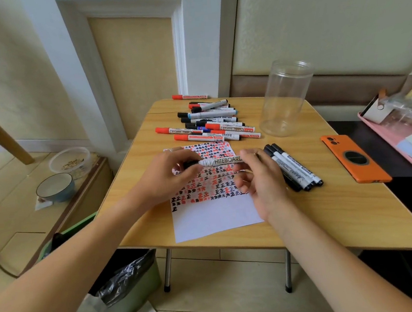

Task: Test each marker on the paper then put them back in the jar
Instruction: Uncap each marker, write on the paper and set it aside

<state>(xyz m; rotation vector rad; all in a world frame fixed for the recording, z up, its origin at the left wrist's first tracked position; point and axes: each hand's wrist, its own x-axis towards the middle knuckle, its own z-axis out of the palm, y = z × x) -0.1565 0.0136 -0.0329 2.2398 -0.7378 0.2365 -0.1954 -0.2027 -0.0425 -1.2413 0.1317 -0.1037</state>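
Orange phone (355,158) right of paper (213,213); marker pile (209,122) beyond, by jar (286,97).
Both hands, left (166,174) and right (259,175), pinch whiteboard marker (221,161), level, lying left-right, black cap leftward.

Small wooden worktop (332,219) on thin metal legs. On it, near the front: a white paper (213,215), top half full of red and black marks. Behind the paper: a pile of markers (212,123), red caps and black caps. Right of the pile: a clear jar (285,98), standing up. Just right of the paper: 3 black markers (294,167) side by side. Further right: an orange phone (353,159), face down.
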